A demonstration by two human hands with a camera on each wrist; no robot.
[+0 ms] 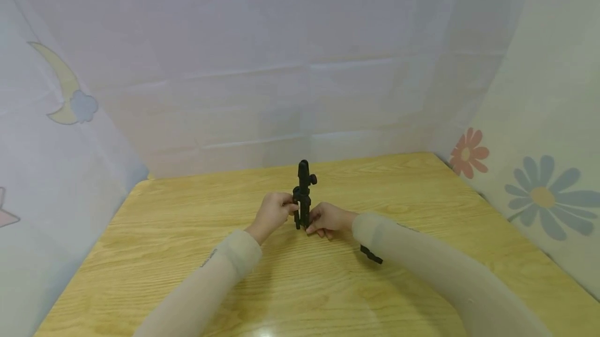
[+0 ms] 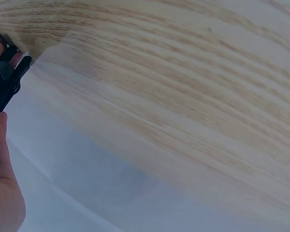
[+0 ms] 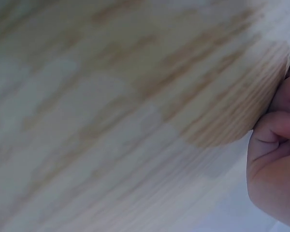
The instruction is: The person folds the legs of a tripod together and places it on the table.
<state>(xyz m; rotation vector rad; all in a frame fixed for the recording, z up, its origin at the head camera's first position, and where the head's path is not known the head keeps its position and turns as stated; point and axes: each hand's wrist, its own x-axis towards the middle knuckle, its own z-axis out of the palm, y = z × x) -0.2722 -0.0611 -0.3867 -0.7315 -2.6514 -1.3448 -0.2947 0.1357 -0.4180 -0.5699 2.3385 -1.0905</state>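
A black mini tripod [image 1: 304,183] with a side knob [image 1: 313,179] stands upright around the middle of the table, its legs close together. From the left, my left hand [image 1: 273,214] pinches it at the upper part of a leg. The left wrist view shows the dark legs [image 2: 7,89] between thumb and fingers at the left edge. My right hand [image 1: 329,217] is low on the other side, thumb and fingers pinching the foot of a leg. In the right wrist view this hand [image 3: 278,154] is curled at the right edge, hiding most of what it holds.
A small black jointed piece [image 1: 371,254] lies on the wooden table [image 1: 187,253], partly under the right forearm. Pale cloth walls [image 1: 290,66] rise behind the table and along both sides, with printed flowers [image 1: 544,196] on the right.
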